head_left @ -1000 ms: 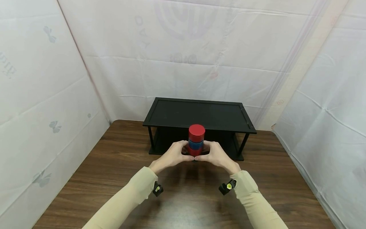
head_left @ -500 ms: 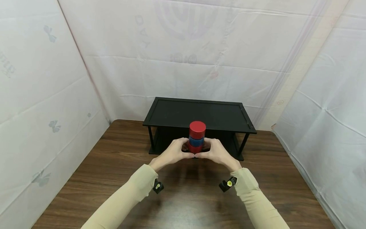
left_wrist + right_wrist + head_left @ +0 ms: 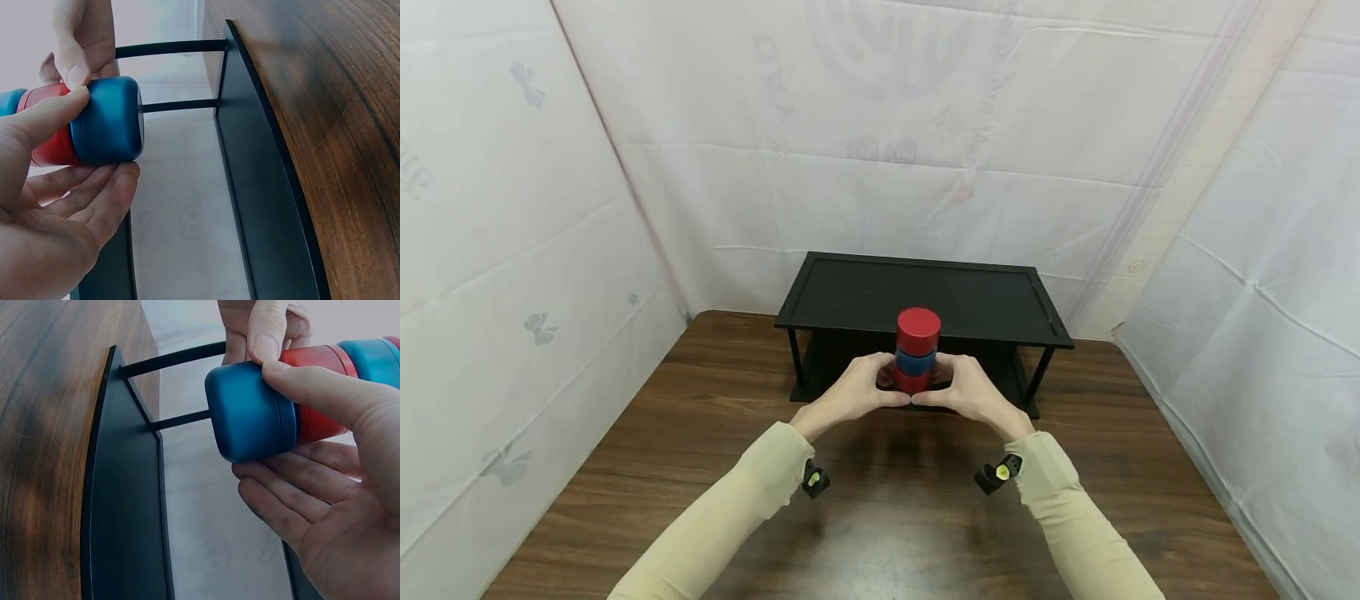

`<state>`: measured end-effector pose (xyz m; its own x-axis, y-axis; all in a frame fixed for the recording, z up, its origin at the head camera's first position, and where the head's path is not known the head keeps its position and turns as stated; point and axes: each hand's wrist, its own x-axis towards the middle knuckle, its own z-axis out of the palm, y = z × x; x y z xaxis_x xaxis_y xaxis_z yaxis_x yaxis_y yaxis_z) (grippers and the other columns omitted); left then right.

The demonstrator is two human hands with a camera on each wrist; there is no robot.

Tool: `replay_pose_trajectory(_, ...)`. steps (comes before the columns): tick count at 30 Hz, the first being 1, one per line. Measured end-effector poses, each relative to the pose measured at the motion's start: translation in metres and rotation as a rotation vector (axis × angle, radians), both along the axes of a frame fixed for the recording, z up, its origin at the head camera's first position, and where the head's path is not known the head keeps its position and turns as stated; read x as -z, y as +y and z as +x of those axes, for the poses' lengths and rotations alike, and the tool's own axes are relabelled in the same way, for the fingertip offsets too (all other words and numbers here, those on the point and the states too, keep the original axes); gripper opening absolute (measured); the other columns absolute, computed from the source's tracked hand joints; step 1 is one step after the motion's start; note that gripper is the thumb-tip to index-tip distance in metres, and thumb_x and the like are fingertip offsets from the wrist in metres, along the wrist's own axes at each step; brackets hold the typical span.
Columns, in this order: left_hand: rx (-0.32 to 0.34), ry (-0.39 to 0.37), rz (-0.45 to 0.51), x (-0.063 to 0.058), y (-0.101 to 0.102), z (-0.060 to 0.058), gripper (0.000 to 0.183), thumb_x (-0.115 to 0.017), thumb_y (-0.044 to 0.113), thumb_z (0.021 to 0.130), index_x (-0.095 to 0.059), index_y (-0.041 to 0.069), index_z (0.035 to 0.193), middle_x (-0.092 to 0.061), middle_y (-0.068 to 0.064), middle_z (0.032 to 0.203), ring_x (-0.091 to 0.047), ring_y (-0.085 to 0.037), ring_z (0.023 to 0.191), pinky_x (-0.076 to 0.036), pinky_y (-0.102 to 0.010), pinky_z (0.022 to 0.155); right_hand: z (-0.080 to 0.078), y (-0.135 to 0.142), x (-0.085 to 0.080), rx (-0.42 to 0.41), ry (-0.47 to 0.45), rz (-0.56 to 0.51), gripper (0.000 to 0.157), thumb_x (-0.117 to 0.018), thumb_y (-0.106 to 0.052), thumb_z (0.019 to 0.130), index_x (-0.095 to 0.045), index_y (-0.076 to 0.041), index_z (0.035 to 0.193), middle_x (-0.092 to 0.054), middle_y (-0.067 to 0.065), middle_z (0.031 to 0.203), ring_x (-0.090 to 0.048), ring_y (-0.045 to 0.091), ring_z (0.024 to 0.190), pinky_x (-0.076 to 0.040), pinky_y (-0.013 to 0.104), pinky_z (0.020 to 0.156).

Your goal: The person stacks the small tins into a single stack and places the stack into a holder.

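Observation:
Several red and blue round canisters form an upright stack (image 3: pixel 918 332), colours alternating, with a red one on top. My left hand (image 3: pixel 854 392) grips the lower part from the left, and my right hand (image 3: pixel 976 393) grips it from the right. Both thumbs lie along the near side with tips almost meeting; the other fingers curl behind. Lowest in the stack is a blue canister (image 3: pixel 109 119), hidden by the thumbs in the head view but plain in both wrist views. Its underside is off the table, in front of the black shelf (image 3: pixel 917 292).
The two-tier black shelf stands at the back of the brown wooden table (image 3: pixel 700 400), its upper board (image 3: pixel 850 287) held by thin posts. White sheeting (image 3: pixel 715 192) hangs behind and on both sides. Both wrists carry small black cameras.
The canister stack and both hands have risen a little in the head view, in small steps. The grip looks the same, and the shelf has stayed in place.

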<state>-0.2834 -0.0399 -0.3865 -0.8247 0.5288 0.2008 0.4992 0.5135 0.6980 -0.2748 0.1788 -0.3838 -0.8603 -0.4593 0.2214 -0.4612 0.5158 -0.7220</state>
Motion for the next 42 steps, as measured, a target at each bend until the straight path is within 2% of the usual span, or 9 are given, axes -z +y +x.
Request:
replay_pose_trajectory(6, 0.001, 0.001, 0.001, -0.005, 0.001, -0.002, 0.046, -0.076, 0.02, 0.083, -0.059, 0.007, 0.123, -0.066, -0.007, 0.109, -0.064, -0.016, 0.095, -0.055, -0.033, 0.086, -0.003, 0.001, -0.003, 0.004, 0.004, -0.01, 0.05, -0.082, -0.028, 0.077, -0.063, -0.015, 0.122, -0.072, 0.005, 0.109, -0.069, 0.019, 0.098, -0.052, 0.046, 0.094)
replay_pose_trajectory(11, 0.001, -0.006, 0.013, -0.008, 0.001, -0.004, 0.046, -0.077, 0.02, 0.082, -0.059, 0.006, 0.123, -0.066, -0.009, 0.11, -0.065, -0.021, 0.096, -0.055, -0.038, 0.089, -0.005, 0.003, -0.006, -0.004, 0.003, -0.023, 0.051, -0.082, -0.027, 0.077, -0.062, -0.014, 0.122, -0.072, 0.007, 0.11, -0.069, 0.021, 0.099, -0.051, 0.05, 0.094)
replay_pose_trajectory(15, 0.005, 0.006, 0.018, -0.011, 0.002, -0.005, 0.047, -0.077, 0.02, 0.082, -0.059, 0.005, 0.123, -0.066, -0.009, 0.11, -0.064, -0.022, 0.098, -0.054, -0.038, 0.09, -0.006, 0.003, -0.009, -0.006, 0.012, -0.012, 0.052, -0.081, -0.027, 0.078, -0.062, -0.014, 0.123, -0.072, 0.007, 0.11, -0.07, 0.02, 0.098, -0.052, 0.047, 0.093)
replay_pose_trajectory(22, 0.017, 0.022, 0.02, -0.015, 0.002, -0.006, 0.046, -0.077, 0.021, 0.083, -0.06, 0.006, 0.122, -0.067, -0.008, 0.108, -0.065, -0.018, 0.095, -0.054, -0.034, 0.087, -0.007, 0.004, -0.014, 0.004, 0.021, 0.004, 0.051, -0.081, -0.026, 0.078, -0.062, -0.013, 0.123, -0.073, 0.006, 0.107, -0.07, 0.017, 0.095, -0.055, 0.041, 0.089)
replay_pose_trajectory(29, 0.028, 0.02, 0.033, -0.018, 0.001, -0.008, 0.046, -0.076, 0.022, 0.083, -0.059, 0.006, 0.123, -0.067, -0.009, 0.109, -0.064, -0.019, 0.095, -0.055, -0.039, 0.089, -0.008, 0.005, -0.018, 0.002, 0.023, 0.004, 0.051, -0.081, -0.027, 0.078, -0.063, -0.013, 0.123, -0.073, 0.005, 0.107, -0.07, 0.016, 0.095, -0.055, 0.04, 0.089)
replay_pose_trajectory(42, 0.029, 0.035, 0.044, -0.024, 0.001, -0.011, 0.047, -0.076, 0.023, 0.083, -0.06, 0.005, 0.123, -0.067, -0.009, 0.108, -0.065, -0.018, 0.094, -0.055, -0.036, 0.087, -0.013, 0.007, -0.024, -0.021, 0.023, -0.006, 0.051, -0.08, -0.027, 0.079, -0.062, -0.013, 0.124, -0.073, 0.007, 0.108, -0.07, 0.02, 0.097, -0.054, 0.046, 0.09)
